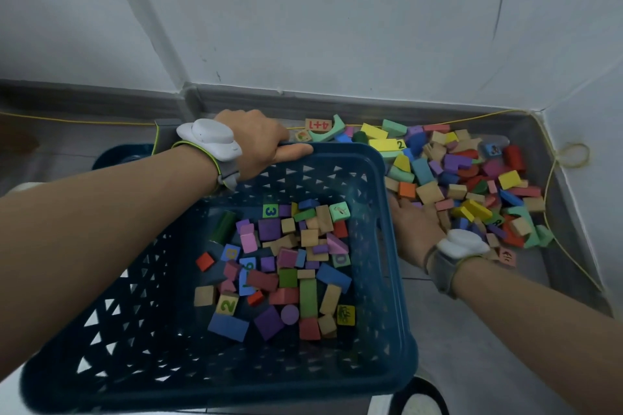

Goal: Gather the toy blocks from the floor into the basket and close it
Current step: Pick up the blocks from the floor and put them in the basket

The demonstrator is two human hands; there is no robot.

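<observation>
A dark blue plastic basket (394, 246) with triangular holes sits in front of me, its bottom partly covered with several coloured wooden blocks (286, 266). My left hand (256, 145) grips the basket's far rim, thumb laid along the edge. A large pile of toy blocks (472, 175) lies on the grey floor to the right, in the corner. My right hand (414, 222) lies palm down at the near left edge of that pile, just beside the basket's right wall, fingers reaching among the blocks. Whether those fingers hold a block is hidden.
White walls meet in a corner behind the pile, with a grey skirting board (337, 101) along the floor. A thin yellow cord (559, 172) runs along the skirting and loops at the right. A dark blue object (114, 155), perhaps the lid, lies behind the basket at left.
</observation>
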